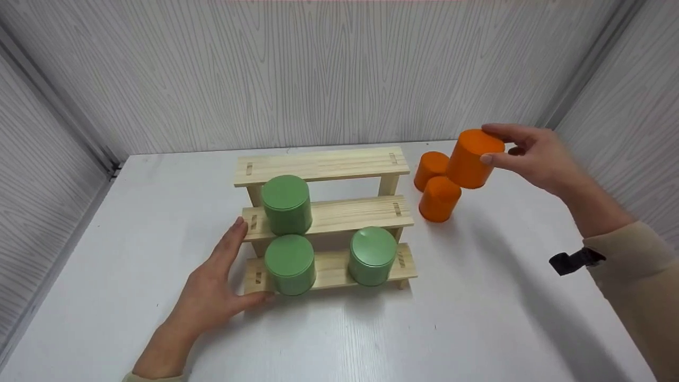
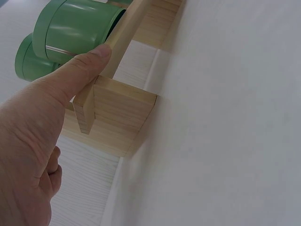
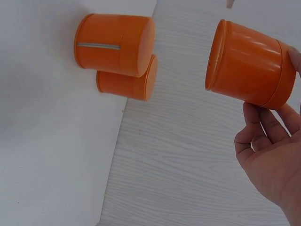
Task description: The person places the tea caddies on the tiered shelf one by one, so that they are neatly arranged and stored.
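Observation:
My right hand [image 1: 546, 159] pinches an orange canister [image 1: 471, 162] near its lidded top, thumb and fingers on opposite sides. It is raised off the table and slightly tilted; its base rim [image 3: 216, 56] shows in the right wrist view. Two more orange canisters [image 1: 440, 199] stand on the table just below and beside it. At the left end of a three-tier wooden rack [image 1: 323, 164], my left hand [image 1: 209, 294] grips with its thumb on the bottom tier's front edge and its fingers by the middle tier. Some of its fingers are hidden.
One green canister [image 1: 287, 204] stands on the middle tier at the left. Two others, a left one [image 1: 290, 264] and a right one [image 1: 373, 255], stand on the bottom tier. The white table [image 1: 339, 339] meets a grey wood-grain panel [image 1: 339, 74] behind.

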Motion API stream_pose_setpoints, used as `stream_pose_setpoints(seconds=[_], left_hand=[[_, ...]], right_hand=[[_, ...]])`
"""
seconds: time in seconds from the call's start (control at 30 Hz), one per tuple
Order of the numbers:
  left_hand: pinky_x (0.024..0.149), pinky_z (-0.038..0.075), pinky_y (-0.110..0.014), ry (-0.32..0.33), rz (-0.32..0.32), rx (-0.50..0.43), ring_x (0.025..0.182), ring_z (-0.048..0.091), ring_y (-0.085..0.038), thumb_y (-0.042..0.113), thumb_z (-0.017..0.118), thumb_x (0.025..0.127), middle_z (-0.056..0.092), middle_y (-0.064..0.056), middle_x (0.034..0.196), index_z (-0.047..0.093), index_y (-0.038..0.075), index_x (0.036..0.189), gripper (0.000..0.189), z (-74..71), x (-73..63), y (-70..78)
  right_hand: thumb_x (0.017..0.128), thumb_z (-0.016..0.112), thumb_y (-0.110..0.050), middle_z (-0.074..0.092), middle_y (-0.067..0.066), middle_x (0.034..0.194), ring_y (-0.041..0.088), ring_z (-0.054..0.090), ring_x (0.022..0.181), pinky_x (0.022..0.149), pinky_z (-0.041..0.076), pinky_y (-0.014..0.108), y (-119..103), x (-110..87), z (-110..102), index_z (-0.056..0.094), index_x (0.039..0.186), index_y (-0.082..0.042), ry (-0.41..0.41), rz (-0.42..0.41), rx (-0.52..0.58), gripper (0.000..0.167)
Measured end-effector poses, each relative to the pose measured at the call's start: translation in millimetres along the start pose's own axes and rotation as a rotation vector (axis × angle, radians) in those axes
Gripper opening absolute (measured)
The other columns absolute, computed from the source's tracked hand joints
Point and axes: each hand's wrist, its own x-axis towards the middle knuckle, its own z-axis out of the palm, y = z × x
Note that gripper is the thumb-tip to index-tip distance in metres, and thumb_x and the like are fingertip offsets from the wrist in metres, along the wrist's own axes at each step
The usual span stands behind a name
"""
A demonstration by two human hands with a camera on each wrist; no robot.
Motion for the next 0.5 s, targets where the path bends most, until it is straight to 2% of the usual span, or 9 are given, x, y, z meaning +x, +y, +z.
stream_pose_setpoints(seconds=[0.17, 0.5], left_hand=[[0.123, 0.036, -0.052, -0.003, -0.002, -0.002, 0.16, 0.026, -0.027, 0.044, 0.099, 0.072, 0.015, 0.003, 0.178, 0.013, 0.025, 0.173, 0.134, 0.3, -0.6, -0.4], [0.121, 0.038, -0.055, -0.01, -0.001, -0.011, 0.16, 0.026, -0.028, 0.049, 0.099, 0.071, 0.013, 0.005, 0.178, 0.011, 0.027, 0.173, 0.136, 1.4, -0.5, -2.0]], right_hand=[[0.097, 0.081, -0.023, 0.07, -0.001, 0.134, 0.017, 0.055, 0.115, 0.084, 0.049, 0.017, -18.7, -1.9, 9.5, 0.066, 0.147, -0.017, -0.021, -0.105, 0.048, 0.053], [0.095, 0.079, -0.008, 0.069, 0.003, 0.138, 0.016, 0.058, 0.102, 0.079, 0.047, 0.02, -48.0, -7.2, 27.0, 0.066, 0.146, -0.009, -0.065, -0.292, 0.086, 0.053]])
